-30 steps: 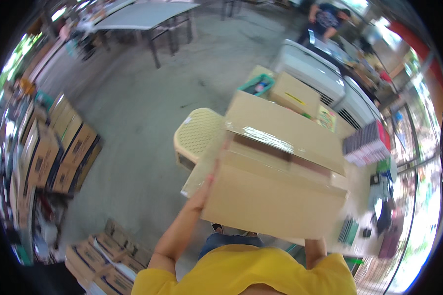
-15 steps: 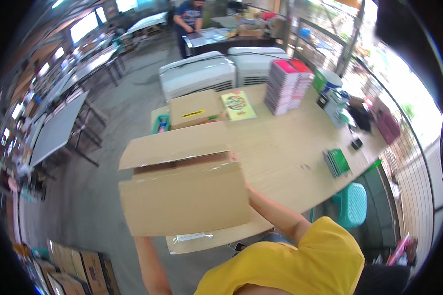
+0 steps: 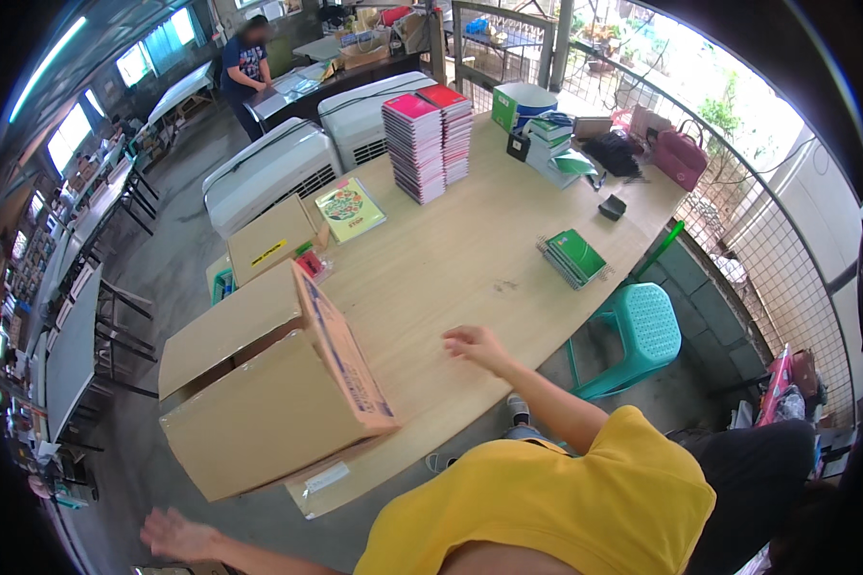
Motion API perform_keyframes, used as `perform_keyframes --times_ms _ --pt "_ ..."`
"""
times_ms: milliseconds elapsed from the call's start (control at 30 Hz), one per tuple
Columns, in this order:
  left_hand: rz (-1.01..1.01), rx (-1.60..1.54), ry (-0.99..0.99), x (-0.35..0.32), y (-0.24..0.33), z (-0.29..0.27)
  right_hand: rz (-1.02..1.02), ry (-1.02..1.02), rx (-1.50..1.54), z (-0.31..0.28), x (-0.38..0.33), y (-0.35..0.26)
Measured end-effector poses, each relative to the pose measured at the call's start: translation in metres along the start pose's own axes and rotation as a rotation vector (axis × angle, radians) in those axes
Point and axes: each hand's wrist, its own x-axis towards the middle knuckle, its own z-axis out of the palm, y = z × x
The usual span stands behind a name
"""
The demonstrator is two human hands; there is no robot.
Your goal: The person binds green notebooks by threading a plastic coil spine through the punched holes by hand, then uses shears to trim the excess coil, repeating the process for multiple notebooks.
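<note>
A large brown cardboard box (image 3: 268, 412) rests on the near left end of the wooden table (image 3: 441, 268), its top flaps leaving a dark gap between them. My left hand (image 3: 177, 535) is off the table at the lower left, empty, fingers spread, apart from the box. Over the tabletop to the right of the box is my right hand (image 3: 475, 347), holding nothing, with its fingers loosely bent and apart. Behind the large box lie a smaller cardboard box (image 3: 273, 240) with a yellow label and a yellow-green book (image 3: 349, 209).
Tall stacks of red-covered notebooks (image 3: 415, 149) stand at the far side. Green spiral notebooks (image 3: 575, 257) lie near the right edge, beside a teal stool (image 3: 647, 326). A maroon bag (image 3: 681, 156) sits at the far right corner. Another person (image 3: 246, 77) stands at a distant desk.
Both hands have come off the large box: the left moved down and left, the right over the table. The box now sits angled on the table, and my view has turned right.
</note>
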Motion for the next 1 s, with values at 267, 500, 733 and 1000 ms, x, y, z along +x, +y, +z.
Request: perform_keyframes --times_ms 267,500,733,1000 --pt "0.010 -0.339 -0.772 -0.359 0.067 0.183 -0.216 0.814 0.039 -0.306 0.023 0.039" --pt "-1.149 0.191 -1.367 -0.714 -0.151 0.271 0.065 0.393 -0.267 -0.443 0.091 0.087" --pt "-0.974 0.393 -1.090 -0.836 -0.211 0.299 0.297 0.113 -0.197 -0.419 0.134 0.104" --pt "-1.028 0.349 -1.066 -0.853 -0.201 0.290 0.296 -0.092 -0.107 -0.407 0.123 0.092"
